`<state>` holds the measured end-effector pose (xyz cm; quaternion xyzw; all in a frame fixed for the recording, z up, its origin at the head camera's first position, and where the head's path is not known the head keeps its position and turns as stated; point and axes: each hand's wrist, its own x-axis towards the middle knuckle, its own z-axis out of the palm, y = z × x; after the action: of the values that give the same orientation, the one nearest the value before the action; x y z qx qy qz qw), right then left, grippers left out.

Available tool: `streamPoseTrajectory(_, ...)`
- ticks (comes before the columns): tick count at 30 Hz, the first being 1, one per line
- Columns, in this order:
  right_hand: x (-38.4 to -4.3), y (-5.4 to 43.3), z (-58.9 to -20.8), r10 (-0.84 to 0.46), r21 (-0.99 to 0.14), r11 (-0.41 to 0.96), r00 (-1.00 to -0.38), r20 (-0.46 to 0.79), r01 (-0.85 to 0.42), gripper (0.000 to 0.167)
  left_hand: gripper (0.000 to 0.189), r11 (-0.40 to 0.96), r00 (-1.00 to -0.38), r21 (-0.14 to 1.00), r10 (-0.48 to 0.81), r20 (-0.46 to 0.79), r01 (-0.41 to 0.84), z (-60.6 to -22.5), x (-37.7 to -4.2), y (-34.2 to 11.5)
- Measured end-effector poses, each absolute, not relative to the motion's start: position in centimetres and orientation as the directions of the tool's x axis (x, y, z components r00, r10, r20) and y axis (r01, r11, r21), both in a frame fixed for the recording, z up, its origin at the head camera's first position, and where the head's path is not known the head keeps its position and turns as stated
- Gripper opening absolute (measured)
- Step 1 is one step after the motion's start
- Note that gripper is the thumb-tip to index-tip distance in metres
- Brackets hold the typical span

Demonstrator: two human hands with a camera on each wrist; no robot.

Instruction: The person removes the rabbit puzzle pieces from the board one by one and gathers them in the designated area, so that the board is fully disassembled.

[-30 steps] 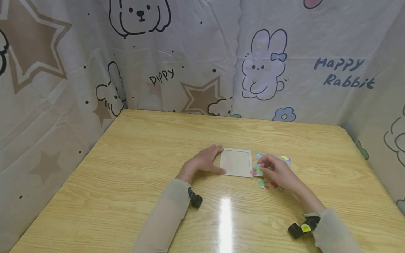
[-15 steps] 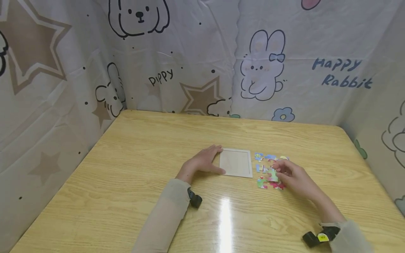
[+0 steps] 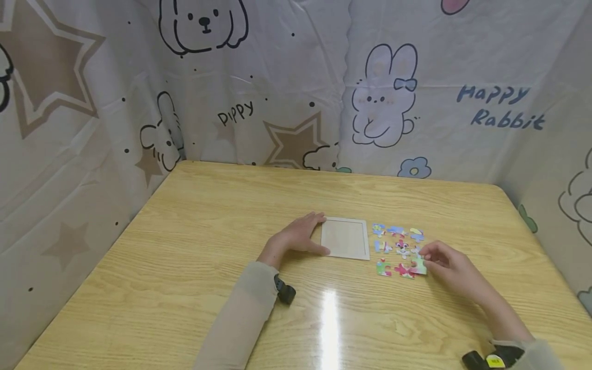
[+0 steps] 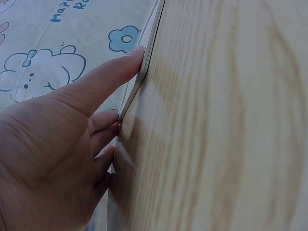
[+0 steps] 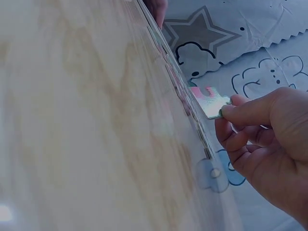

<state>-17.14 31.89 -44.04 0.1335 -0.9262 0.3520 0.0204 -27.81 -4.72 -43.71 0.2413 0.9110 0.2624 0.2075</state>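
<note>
A square wooden puzzle tray [image 3: 345,238] with a pale raised rim lies flat on the table. My left hand [image 3: 301,235] rests at its left side, thumb on the near corner and fingertips at the far corner; in the left wrist view the thumb [image 4: 103,79] lies straight along the rim. To the right of the tray, my right hand [image 3: 450,264] pinches a green puzzle piece [image 3: 418,264] between thumb and fingers. That piece [image 5: 211,102] is tilted just above the table in the right wrist view. Several colourful puzzle pieces [image 3: 401,248] lie in loose rows beside the tray.
The light wood table [image 3: 185,267] is bounded at the back and sides by a printed curtain [image 3: 296,82]. Black wrist cameras [image 3: 287,294] sit on both wrists. A bright reflection streaks the table's front middle.
My right hand has moved right, away from the tray's edge, carrying the green puzzle piece to the right end of the loose pieces. My left hand and the tray have stayed still.
</note>
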Motion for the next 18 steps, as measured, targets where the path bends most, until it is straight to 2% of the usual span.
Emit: streamPoseTrajectory(18,-16.1,34.1,-44.4,-0.214,-0.656,0.725,-0.974,0.076,-0.21,0.017,0.093,0.747,-0.804,0.58,0.541,-0.248,0.324,-43.7,-27.7,-4.6)
